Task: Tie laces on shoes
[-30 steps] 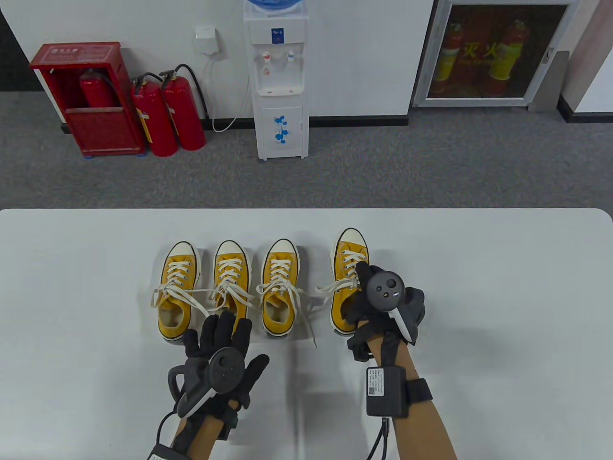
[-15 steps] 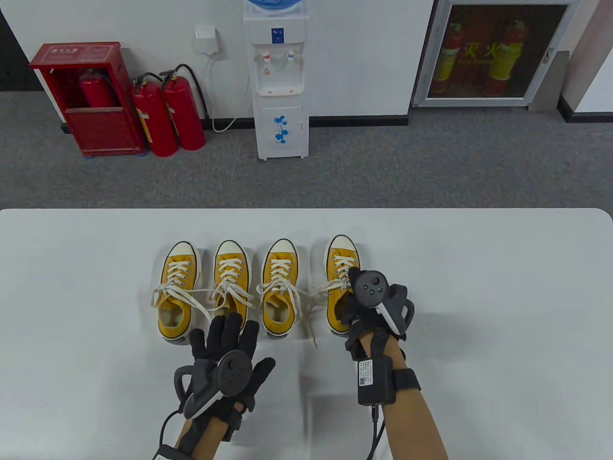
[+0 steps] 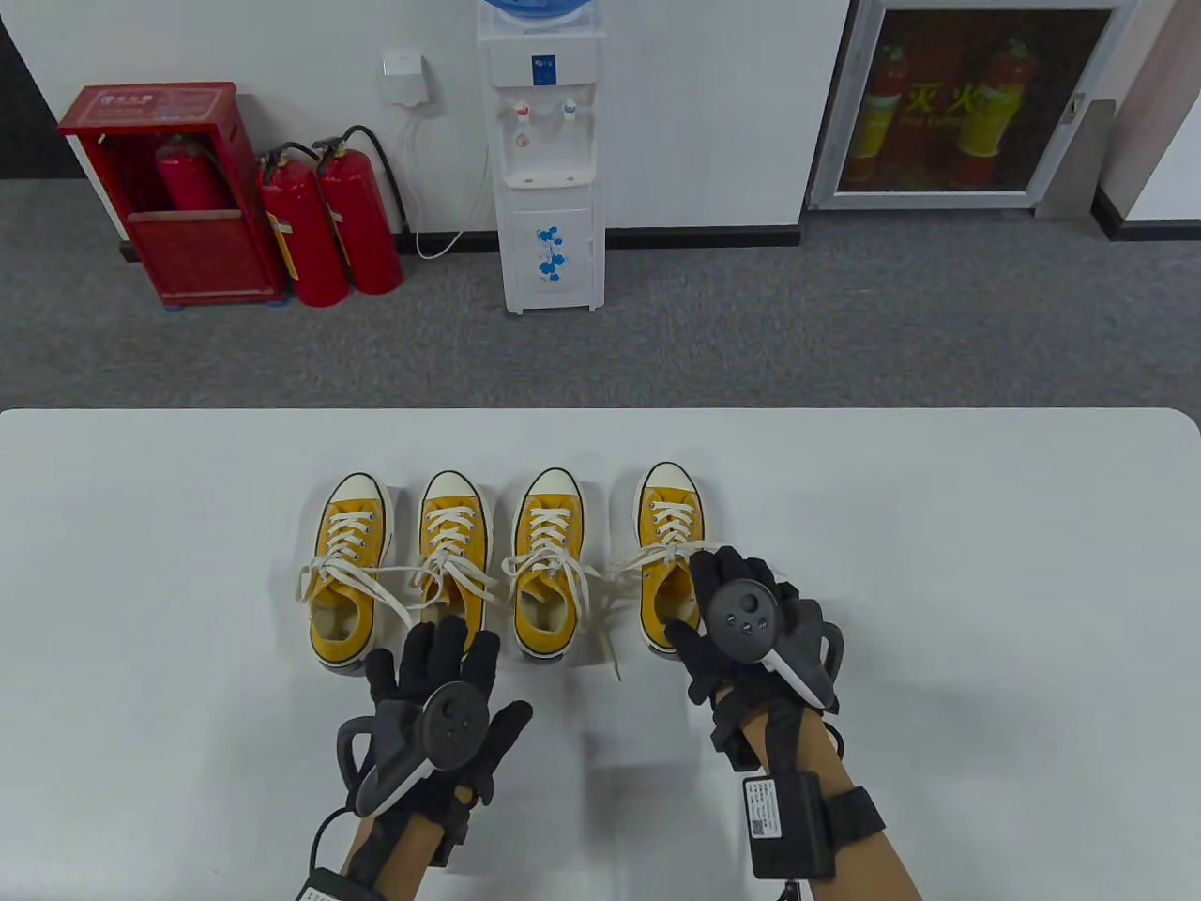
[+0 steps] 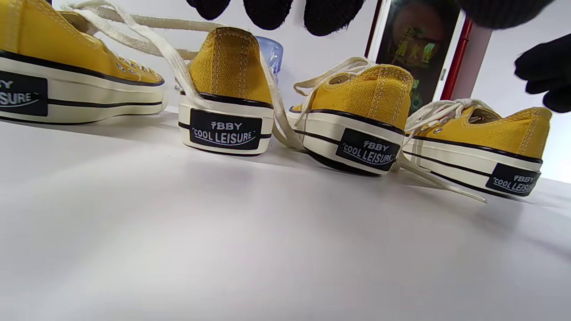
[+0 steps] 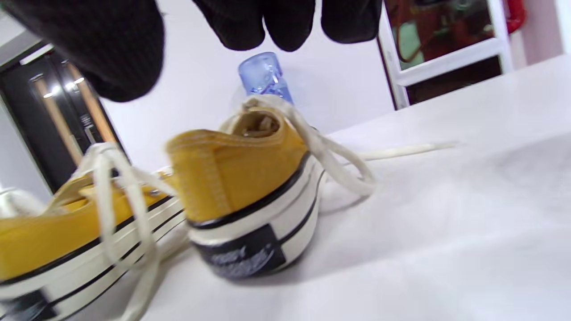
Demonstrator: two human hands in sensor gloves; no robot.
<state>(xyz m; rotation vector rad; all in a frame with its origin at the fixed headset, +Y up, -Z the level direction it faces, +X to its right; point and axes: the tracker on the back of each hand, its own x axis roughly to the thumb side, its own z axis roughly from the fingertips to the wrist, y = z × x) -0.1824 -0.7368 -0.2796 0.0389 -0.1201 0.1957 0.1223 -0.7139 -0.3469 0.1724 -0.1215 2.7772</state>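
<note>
Four yellow canvas sneakers with white laces stand in a row, toes away from me. The rightmost sneaker (image 3: pixel 668 535) stands upright, its heel (image 5: pixel 241 187) just below my right hand (image 3: pixel 727 582). That hand hovers with spread fingers (image 5: pixel 267 22) and holds nothing. A loose lace (image 5: pixel 339 160) trails off this shoe's right side. My left hand (image 3: pixel 446 648) lies flat and spread, just short of the second sneaker (image 3: pixel 454 544) and its heel (image 4: pixel 227 89). Lace ends of the first sneaker (image 3: pixel 349 563) and third sneaker (image 3: pixel 547 554) sprawl loose across the table.
The white table (image 3: pixel 938 563) stretches wide on both sides of the shoes. One lace end (image 3: pixel 610 648) lies between the third and fourth shoe. Beyond the far edge are a water dispenser (image 3: pixel 549 160) and red fire extinguishers (image 3: pixel 328 225).
My right hand slid the rightmost sneaker left toward the row, let go of it and drew back toward me. The left hand has barely shifted.
</note>
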